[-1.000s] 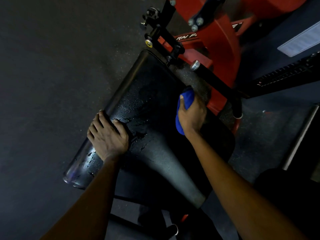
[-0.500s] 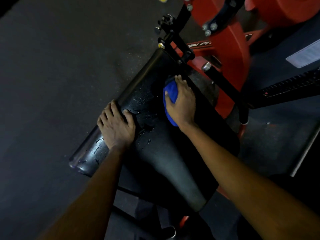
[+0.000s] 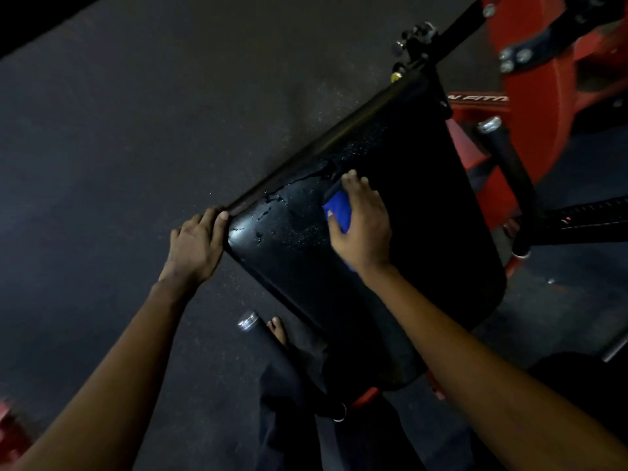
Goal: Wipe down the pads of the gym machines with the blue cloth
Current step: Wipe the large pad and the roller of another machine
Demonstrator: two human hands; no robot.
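A large black pad (image 3: pixel 424 215) of a red gym machine fills the middle of the head view, with wet streaks and droplets near its left edge. My right hand (image 3: pixel 365 226) presses the folded blue cloth (image 3: pixel 338 210) onto the pad, thumb and fingers wrapped over it. My left hand (image 3: pixel 197 244) grips the pad's near left corner, fingers curled over the edge.
The red machine frame (image 3: pixel 537 107) and a black padded handle bar (image 3: pixel 513 171) stand to the right. Dark rubber floor (image 3: pixel 136 147) spreads to the left. Below the pad are a chrome-capped bar (image 3: pixel 248 321) and my bare foot (image 3: pixel 277 329).
My right hand has slid the cloth back toward me and to the left along the pad. My left hand has shifted from the pad's top surface to its corner edge.
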